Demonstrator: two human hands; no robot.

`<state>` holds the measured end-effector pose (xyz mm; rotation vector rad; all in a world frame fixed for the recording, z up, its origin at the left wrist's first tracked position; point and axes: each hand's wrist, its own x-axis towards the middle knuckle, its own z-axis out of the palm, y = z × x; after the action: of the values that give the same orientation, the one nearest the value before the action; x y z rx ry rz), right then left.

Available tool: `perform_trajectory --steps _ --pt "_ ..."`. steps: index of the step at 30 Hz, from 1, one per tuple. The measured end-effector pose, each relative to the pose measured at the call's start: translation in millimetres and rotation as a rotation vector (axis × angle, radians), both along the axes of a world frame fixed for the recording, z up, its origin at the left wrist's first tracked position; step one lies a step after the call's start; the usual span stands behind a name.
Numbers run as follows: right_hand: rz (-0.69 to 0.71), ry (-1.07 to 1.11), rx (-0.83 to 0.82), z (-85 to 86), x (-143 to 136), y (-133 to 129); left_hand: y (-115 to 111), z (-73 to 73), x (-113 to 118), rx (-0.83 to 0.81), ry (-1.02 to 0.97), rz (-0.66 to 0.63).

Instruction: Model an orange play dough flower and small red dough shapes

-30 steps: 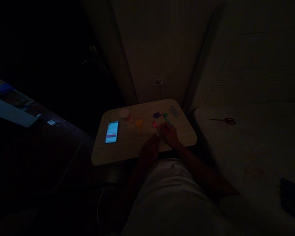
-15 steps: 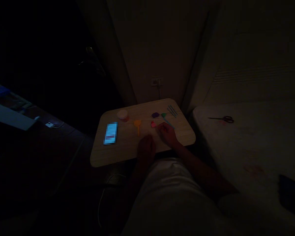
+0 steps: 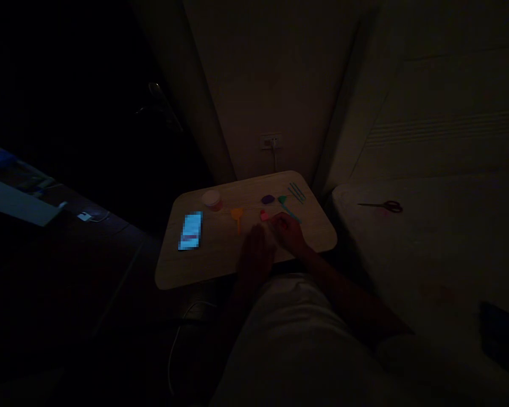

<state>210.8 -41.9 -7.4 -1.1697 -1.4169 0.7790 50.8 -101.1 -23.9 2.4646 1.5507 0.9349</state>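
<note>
Light is very dim. My right hand (image 3: 288,230) is over the right part of the small wooden table (image 3: 216,257), its fingers curled into a pinch. Whatever they hold is too dark to make out. Just beyond its fingertips lies a pink and red piece (image 3: 264,216), perhaps modelling clay. My left hand (image 3: 257,251), somewhat blurred, is close beside it near the table's front edge, fingers stretched out, with nothing visible in them. Beyond are a purple lump (image 3: 267,199), a green piece (image 3: 282,199) with a blue stick (image 3: 292,213), and an orange tool (image 3: 237,215) with a handle.
A glowing phone (image 3: 190,230) and a lidded tub (image 3: 212,199) stand on the table's left. Several thin sticks (image 3: 297,192) lie at its back right. Scissors (image 3: 382,206) rest on a pale surface to the right. A socket with a plug (image 3: 271,141) is on the wall behind.
My left hand has moved up and slightly right toward my right hand, and its curled fingers have straightened. My right hand has barely shifted.
</note>
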Motion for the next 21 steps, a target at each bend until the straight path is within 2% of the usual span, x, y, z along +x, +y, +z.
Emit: perform_trajectory --steps 3,5,7,14,17,21 --pt "0.001 0.002 -0.008 2.0 -0.3 -0.7 -0.2 -1.0 -0.1 0.03 -0.032 0.116" --pt "0.001 0.009 -0.007 2.9 -0.3 -0.9 -0.6 0.0 -0.6 0.033 -0.045 0.135" --pt "0.004 0.008 0.004 3.5 -0.1 -0.9 -1.1 1.8 -1.4 0.028 -0.047 0.116" --pt "0.0 0.005 0.011 1.1 0.0 0.3 -1.3 7.1 -3.6 -0.006 0.018 -0.084" --pt "0.011 0.015 0.015 0.7 -0.2 0.2 0.0 5.7 -2.6 -0.005 0.071 -0.06" --pt "0.009 0.006 0.01 1.9 -0.6 -0.5 1.4 -1.4 -0.6 0.019 0.115 0.041"
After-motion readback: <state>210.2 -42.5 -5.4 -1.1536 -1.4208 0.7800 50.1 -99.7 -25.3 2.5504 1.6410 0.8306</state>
